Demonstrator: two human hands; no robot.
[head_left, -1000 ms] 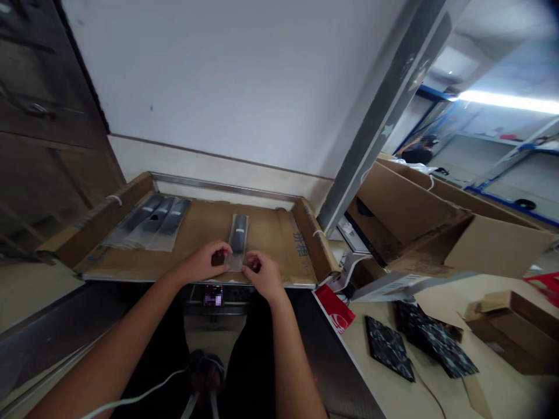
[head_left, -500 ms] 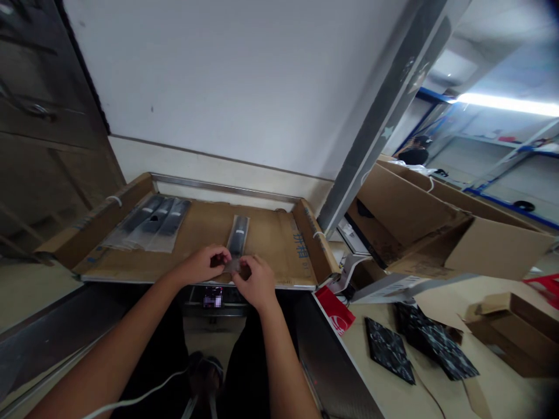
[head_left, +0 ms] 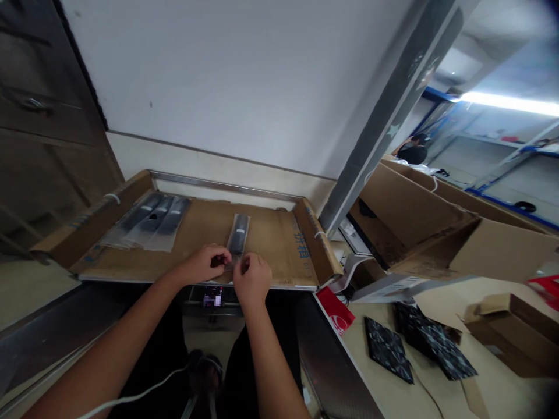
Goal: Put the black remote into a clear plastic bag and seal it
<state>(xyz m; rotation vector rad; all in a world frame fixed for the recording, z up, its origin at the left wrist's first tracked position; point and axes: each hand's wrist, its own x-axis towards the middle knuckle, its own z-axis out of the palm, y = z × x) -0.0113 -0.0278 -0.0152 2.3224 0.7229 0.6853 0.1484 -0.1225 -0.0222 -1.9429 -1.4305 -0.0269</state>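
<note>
A clear plastic bag (head_left: 239, 234) with a dark, long item and a small white label inside lies on the cardboard-lined tray (head_left: 209, 218). Its near end reaches between my two hands. My left hand (head_left: 207, 263) pinches the left side of that end, thumb and forefinger together. On the other side my right hand (head_left: 253, 278) has its fingers curled against the bag's end, partly hiding it. Several similar bagged dark items (head_left: 152, 220) lie side by side at the tray's left.
Folded cardboard walls (head_left: 317, 241) edge the tray, with a white wall behind. Large open cartons (head_left: 419, 215) stand to the right past a grey post (head_left: 384, 116). Black patterned packages (head_left: 388, 349) and a smaller box (head_left: 515, 331) lie on the floor. A person (head_left: 413, 150) is in the background.
My right hand has shifted slightly left, closer to my left hand, and turned more over the bag's near end. The bag itself stays in place.
</note>
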